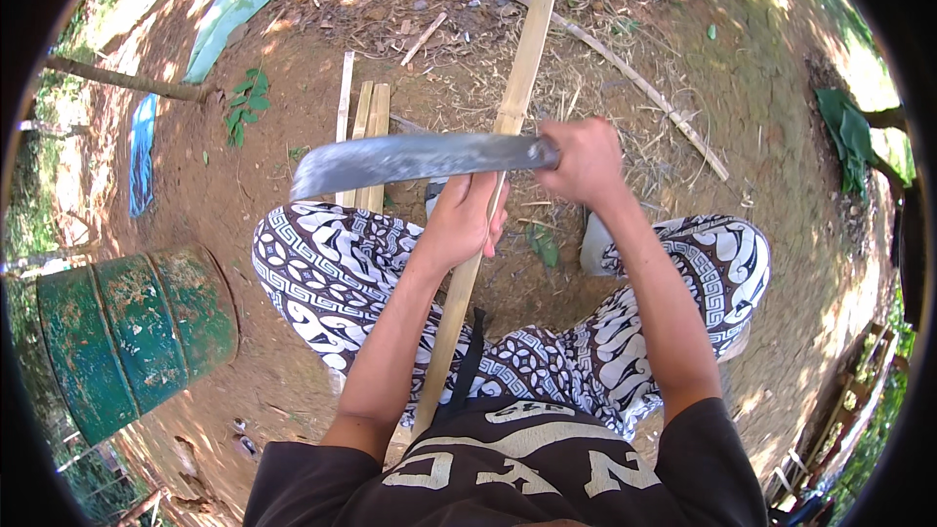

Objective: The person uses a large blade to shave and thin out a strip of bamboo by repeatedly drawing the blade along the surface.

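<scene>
A long bamboo strip (528, 49) runs from near my body, between my legs, up past the top of the view. My left hand (465, 218) is closed around its middle. In my right hand (589, 161) I grip the handle of a machete (410, 158), its broad grey blade pointing left and crossing over the strip just above my left hand. The blade is slightly blurred. Whether its edge touches the bamboo I cannot tell. The machete's handle is mostly hidden by my fingers.
Several cut bamboo slats (372, 122) lie on the dirt left of the strip. A thin stick (644, 88) and shavings (625, 49) are scattered to the right. A green rusty drum (137, 332) lies at the left, near a blue plastic piece (142, 151) and a wooden post (127, 78).
</scene>
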`<act>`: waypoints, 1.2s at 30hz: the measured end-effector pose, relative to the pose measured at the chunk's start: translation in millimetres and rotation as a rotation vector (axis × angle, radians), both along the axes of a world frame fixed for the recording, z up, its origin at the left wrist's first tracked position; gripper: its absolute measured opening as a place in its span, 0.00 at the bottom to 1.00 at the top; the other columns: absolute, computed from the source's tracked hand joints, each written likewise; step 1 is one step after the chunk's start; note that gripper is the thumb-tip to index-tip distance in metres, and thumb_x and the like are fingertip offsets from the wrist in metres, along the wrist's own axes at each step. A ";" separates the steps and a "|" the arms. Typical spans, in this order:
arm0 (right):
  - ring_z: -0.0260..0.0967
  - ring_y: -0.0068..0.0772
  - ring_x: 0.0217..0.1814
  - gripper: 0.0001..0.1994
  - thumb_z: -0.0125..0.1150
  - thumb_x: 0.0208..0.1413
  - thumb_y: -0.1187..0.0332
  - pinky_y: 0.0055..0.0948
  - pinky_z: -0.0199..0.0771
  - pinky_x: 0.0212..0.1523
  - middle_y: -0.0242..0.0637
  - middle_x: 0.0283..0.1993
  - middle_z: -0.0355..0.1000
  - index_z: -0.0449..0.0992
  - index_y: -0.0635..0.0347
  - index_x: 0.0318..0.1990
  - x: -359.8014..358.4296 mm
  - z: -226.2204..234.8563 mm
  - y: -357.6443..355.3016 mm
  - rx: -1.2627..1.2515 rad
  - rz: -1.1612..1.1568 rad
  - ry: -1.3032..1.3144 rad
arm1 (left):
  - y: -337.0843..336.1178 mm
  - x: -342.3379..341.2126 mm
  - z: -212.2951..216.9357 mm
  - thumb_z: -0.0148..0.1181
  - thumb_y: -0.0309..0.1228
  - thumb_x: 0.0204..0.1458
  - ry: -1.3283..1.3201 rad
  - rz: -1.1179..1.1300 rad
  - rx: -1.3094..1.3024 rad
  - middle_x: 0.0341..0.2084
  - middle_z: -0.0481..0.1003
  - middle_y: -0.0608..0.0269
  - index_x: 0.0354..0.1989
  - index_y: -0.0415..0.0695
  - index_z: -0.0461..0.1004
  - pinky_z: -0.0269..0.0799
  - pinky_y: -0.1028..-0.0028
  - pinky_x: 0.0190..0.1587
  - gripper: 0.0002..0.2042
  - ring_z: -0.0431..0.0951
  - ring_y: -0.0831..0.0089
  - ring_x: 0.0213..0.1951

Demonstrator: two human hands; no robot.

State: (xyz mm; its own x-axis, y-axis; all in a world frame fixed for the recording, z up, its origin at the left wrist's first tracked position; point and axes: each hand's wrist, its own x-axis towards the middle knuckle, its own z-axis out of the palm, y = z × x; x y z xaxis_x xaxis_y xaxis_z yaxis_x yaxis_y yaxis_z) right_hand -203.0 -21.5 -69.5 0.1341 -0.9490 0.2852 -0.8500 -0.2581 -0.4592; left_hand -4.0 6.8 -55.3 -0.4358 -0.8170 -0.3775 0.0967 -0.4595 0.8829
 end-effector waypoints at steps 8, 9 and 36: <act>0.74 0.47 0.21 0.07 0.62 0.46 0.65 0.40 0.73 0.25 0.46 0.20 0.74 0.78 0.59 0.25 -57.7 -7.4 -16.7 0.020 -0.470 -0.112 | -5.3 -1.6 -2.3 0.36 0.46 0.69 0.033 -0.007 0.029 0.12 0.59 0.68 0.36 0.43 0.60 0.59 0.79 0.09 0.18 0.58 0.81 0.07; 0.73 0.47 0.20 0.07 0.61 0.45 0.66 0.40 0.72 0.25 0.45 0.19 0.73 0.77 0.59 0.24 -47.3 -6.1 -10.0 0.025 -0.389 -0.176 | -5.8 0.0 -1.2 0.36 0.46 0.69 0.066 0.015 0.036 0.12 0.59 0.68 0.36 0.43 0.60 0.58 0.79 0.09 0.18 0.58 0.80 0.07; 0.69 0.48 0.20 0.09 0.63 0.28 0.70 0.41 0.67 0.22 0.41 0.15 0.66 0.67 0.58 0.19 -10.3 6.9 9.6 -0.085 -0.012 -0.072 | -1.2 10.9 -17.9 0.28 0.49 0.69 0.783 -0.348 0.526 0.06 0.55 0.74 0.27 0.52 0.58 0.47 0.81 0.09 0.21 0.52 0.82 0.04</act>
State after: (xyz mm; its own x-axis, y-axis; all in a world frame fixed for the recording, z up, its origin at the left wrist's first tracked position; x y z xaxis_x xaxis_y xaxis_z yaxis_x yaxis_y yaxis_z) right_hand -213.3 -11.8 -62.6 0.0992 -0.9225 0.3731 -0.8188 -0.2887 -0.4963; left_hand 6.9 5.6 -73.2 -0.8988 -0.4088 -0.1581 0.3494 -0.8860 0.3049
